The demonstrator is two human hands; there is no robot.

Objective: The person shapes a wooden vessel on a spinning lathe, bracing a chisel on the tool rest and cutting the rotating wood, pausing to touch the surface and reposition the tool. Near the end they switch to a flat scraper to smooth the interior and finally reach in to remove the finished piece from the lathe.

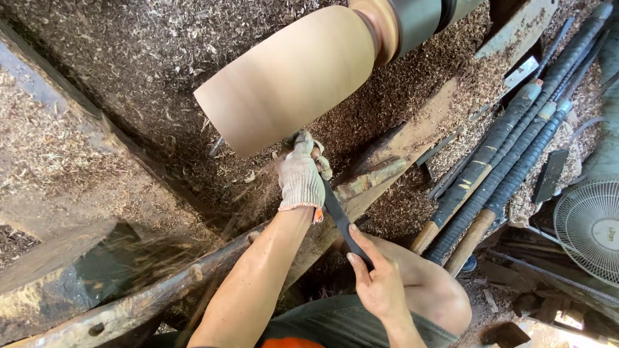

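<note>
A large smooth, pale wooden workpiece (293, 74) is mounted on a lathe chuck (412, 22) at the top. My left hand (302, 174), in a knit work glove, grips the front of a long dark turning tool (340, 222) right under the workpiece. The tool's tip is hidden beneath the wood. My bare right hand (377, 280) holds the rear of the tool near my knee.
Wood shavings (142, 58) cover the lathe bed and the ground. Several long wrapped-handle turning tools (503, 161) lie on the right. A fan (590, 222) stands at the far right. A worn wooden beam (129, 303) runs along the lower left.
</note>
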